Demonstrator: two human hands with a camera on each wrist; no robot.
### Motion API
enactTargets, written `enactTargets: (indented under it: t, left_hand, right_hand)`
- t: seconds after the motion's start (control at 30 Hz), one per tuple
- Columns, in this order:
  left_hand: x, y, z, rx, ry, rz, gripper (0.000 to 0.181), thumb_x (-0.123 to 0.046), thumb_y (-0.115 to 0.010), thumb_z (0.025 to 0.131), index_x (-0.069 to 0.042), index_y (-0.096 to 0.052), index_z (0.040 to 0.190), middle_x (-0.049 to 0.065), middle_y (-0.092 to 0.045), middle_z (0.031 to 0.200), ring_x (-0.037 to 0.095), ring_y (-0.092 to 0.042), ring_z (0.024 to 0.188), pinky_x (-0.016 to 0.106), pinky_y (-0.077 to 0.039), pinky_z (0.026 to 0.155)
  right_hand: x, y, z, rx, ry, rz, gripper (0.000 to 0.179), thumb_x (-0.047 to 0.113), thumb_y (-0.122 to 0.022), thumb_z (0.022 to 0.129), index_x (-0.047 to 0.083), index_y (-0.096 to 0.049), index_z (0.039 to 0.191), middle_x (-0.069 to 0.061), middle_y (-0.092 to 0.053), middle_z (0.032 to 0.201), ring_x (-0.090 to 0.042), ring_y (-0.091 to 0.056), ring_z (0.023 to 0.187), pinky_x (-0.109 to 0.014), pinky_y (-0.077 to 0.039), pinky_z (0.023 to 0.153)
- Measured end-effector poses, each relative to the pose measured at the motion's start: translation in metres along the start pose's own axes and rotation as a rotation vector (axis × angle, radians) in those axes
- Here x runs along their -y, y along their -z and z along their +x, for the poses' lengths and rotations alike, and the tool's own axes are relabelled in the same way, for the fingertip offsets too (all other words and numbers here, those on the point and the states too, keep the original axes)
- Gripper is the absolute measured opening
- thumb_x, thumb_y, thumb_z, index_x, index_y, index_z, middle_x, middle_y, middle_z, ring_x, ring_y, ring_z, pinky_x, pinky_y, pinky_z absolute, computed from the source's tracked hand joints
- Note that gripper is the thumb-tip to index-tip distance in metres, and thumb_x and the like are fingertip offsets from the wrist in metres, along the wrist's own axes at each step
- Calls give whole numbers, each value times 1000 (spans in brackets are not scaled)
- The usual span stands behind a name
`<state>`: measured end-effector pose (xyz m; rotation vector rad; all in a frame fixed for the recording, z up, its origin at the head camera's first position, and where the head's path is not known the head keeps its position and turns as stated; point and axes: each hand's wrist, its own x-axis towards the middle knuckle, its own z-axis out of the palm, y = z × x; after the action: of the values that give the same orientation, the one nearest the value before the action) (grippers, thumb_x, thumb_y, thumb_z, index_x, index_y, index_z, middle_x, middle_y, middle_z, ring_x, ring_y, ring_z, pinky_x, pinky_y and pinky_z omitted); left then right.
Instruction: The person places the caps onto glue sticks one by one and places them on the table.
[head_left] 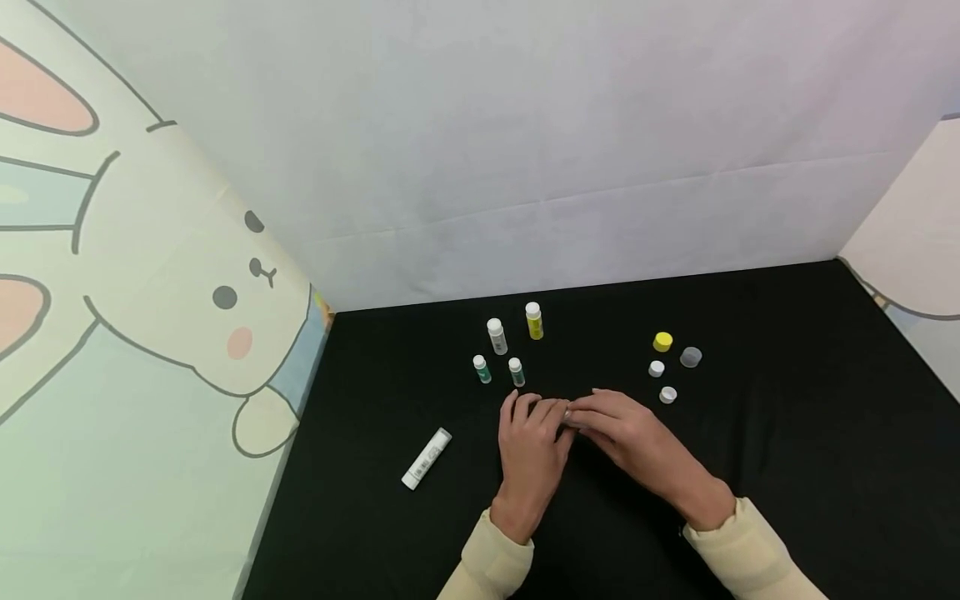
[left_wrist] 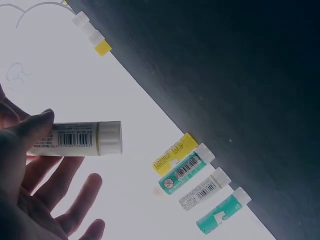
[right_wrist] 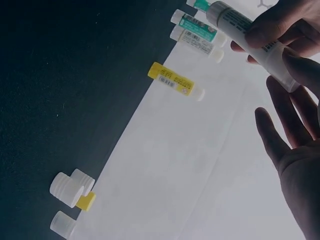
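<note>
A white glue stick (left_wrist: 75, 138) with a barcode label lies across my left hand (head_left: 528, 454), gripped between thumb and fingers above the black table. At its translucent capped end (right_wrist: 277, 67), my right hand (head_left: 637, 433) pinches with thumb and fingertips. In the head view both hands meet over this stick and hide most of it. Beyond the left fingers stand several uncapped glue sticks with white tops: a yellow one (head_left: 535, 323), a white one (head_left: 498, 337) and two green ones (head_left: 482, 371). Another white stick (head_left: 427, 459) lies on its side left of my left hand.
Right of the standing sticks are loose caps: a yellow cap (head_left: 663, 342), a clear cap (head_left: 691, 357) and two white caps (head_left: 657, 368). A pale cloth wall (head_left: 555, 150) rises behind the black table (head_left: 810, 433), and a rabbit-print panel (head_left: 165, 292) borders the left side.
</note>
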<state>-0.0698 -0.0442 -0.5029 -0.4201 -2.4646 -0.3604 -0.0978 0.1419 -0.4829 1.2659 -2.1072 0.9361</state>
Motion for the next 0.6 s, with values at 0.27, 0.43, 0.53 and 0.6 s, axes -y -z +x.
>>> enactTargets:
  t: [0.27, 0.43, 0.53, 0.6]
  left_hand:
    - [4, 6, -5, 19, -19, 1, 24, -27, -90, 86, -21, -83, 108, -7, -79, 105, 20, -66, 107, 49, -47, 112]
    - [6, 10, -8, 18, -39, -1, 21, -25, -90, 87, -20, -83, 106, -6, -80, 103, 21, -67, 106, 51, -48, 111]
    - [7, 13, -10, 20, -42, -6, 21, -23, -90, 87, -19, -82, 106, -5, -81, 102, 21, -67, 105, 54, -48, 110]
    - [7, 14, -11, 29, -42, -6, 20, -22, -89, 87, -19, -82, 106, -5, -81, 101, 21, -68, 105, 55, -48, 109]
  right_hand:
    - [6, -4, 1, -6, 20, -26, 61, -15, -90, 62, 6, -78, 119, -8, -75, 117, -26, -73, 106, -45, -51, 110]
    - [9, -8, -1, -10, 6, -1, 19, 13, -68, 104, 5, -78, 119, -7, -76, 118, -24, -73, 107, -39, -46, 116]
    - [11, -11, -2, 9, -37, 27, 32, 23, -53, 110, 6, -79, 118, -7, -76, 119, -23, -72, 109, -34, -41, 120]
    - [13, -13, -3, 22, -75, 49, 19, 15, -67, 104, 6, -79, 117, -6, -76, 119, -23, -72, 111, -30, -37, 122]
